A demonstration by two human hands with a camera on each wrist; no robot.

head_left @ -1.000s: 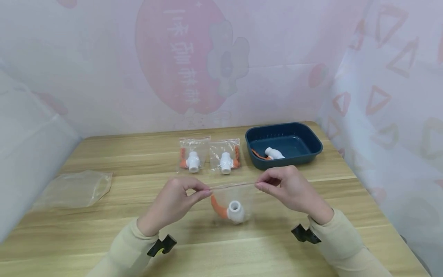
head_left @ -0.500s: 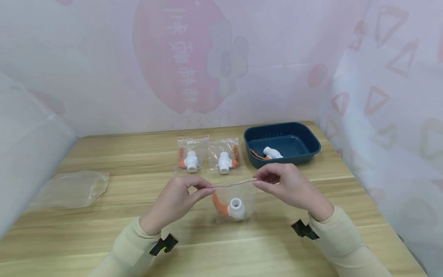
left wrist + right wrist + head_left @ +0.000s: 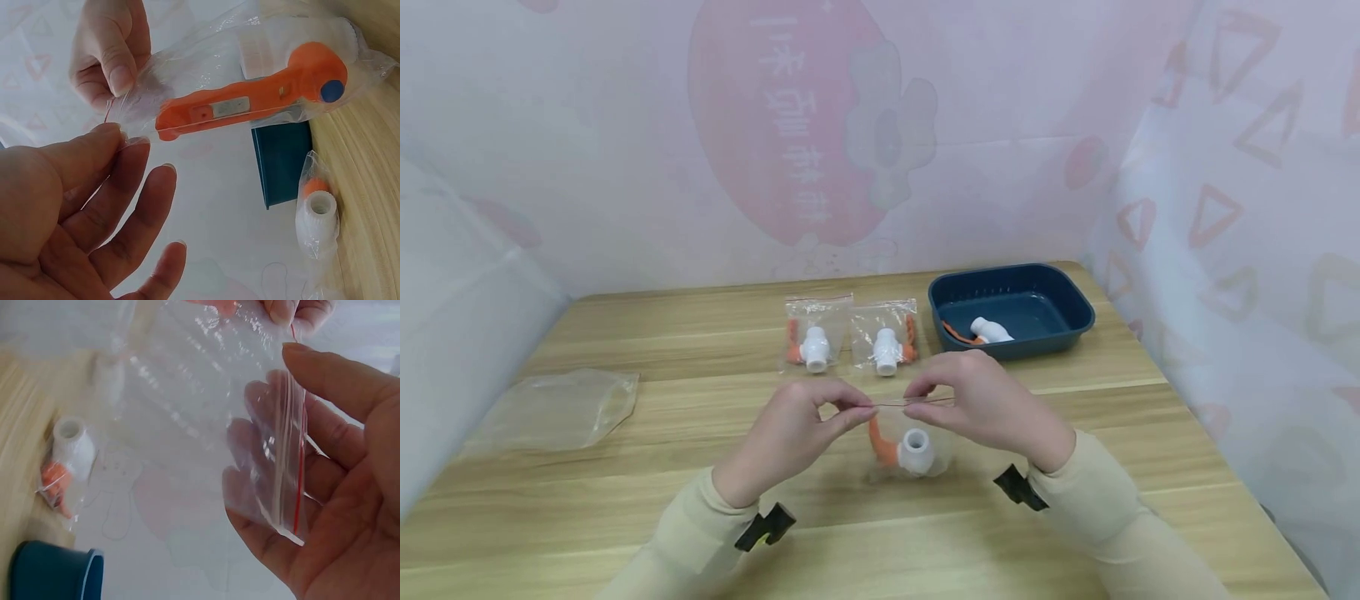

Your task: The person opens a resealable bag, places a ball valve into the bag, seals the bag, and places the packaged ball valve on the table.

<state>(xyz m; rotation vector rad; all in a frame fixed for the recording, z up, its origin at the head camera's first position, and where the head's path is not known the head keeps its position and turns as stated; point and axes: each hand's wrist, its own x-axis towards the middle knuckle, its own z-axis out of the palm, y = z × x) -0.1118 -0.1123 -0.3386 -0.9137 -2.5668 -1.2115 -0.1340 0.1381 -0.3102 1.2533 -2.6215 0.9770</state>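
A clear zip bag [image 3: 187, 406] with a red line along its top edge hangs between both hands, over the wooden table. Inside it sits a white ball valve [image 3: 916, 455] with an orange handle [image 3: 231, 103]. My left hand [image 3: 793, 433] pinches the bag's left top corner between thumb and forefinger; its other fingers are spread in the left wrist view. My right hand [image 3: 985, 404] holds the zip strip near its middle, thumb in front. Its other fingers lie behind the plastic, showing through it in the right wrist view, and the strip's right end runs across that palm.
Two bagged ball valves, the left one [image 3: 815, 348] and the right one [image 3: 886, 352], lie beyond my hands. A dark blue basin [image 3: 1048, 343] at the back right contains an unbagged ball valve [image 3: 991, 330]. An empty plastic bag [image 3: 553, 408] lies at the left on the table [image 3: 685, 342].
My right hand has moved left along the zip strip, from its right end towards my left hand. The left hand keeps its pinch and has shifted slightly right.
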